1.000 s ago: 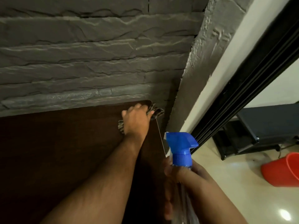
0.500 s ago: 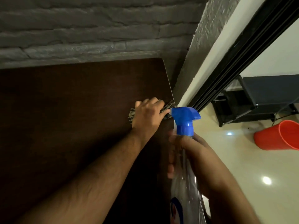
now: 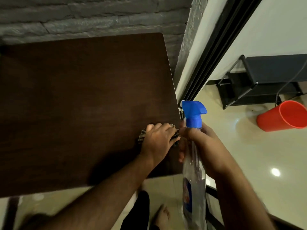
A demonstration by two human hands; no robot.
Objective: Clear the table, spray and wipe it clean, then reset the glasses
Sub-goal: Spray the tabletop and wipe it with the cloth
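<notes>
Under the left hand point(image 3: 157, 140) the cloth point(image 3: 142, 136) shows a striped pattern of dark and pale bands. The counter point(image 3: 83, 97) beneath it is a deep dark brown with faint wood grain. In the right hand point(image 3: 201, 143) the spray bottle point(image 3: 193, 171) has a bright blue trigger head and collar, a clear body, and a label with blue and some red on it. Beyond both hands the wall point(image 3: 93, 19) is grey, rough stone-like brick. To the right of the right hand lies a red-orange bucket point(image 3: 282, 116) on a glossy cream floor point(image 3: 249, 155), near a black rack point(image 3: 265, 77). The door frame point(image 3: 214, 47) is black against an off-white wall.
</notes>
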